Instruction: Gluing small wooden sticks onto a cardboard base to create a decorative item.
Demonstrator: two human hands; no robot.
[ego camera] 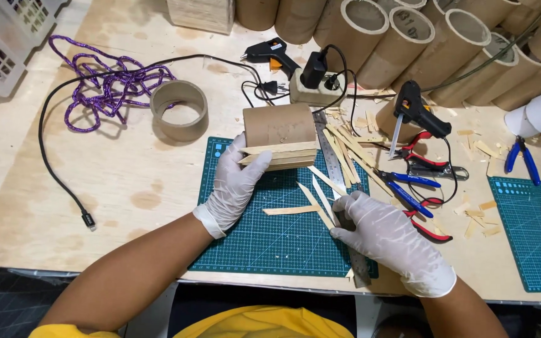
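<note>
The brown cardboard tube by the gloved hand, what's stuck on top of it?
Pale wooden sticks lie side by side across the cardboard tube, steadied by the left hand. The fingers cover the sticks' left ends, and any glue underneath is hidden.

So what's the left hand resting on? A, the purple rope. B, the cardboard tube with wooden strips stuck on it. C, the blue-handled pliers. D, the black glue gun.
B: the gloved left hand lies against the cardboard tube on the green cutting mat, its fingers on the wooden strips along the tube's side.
</note>
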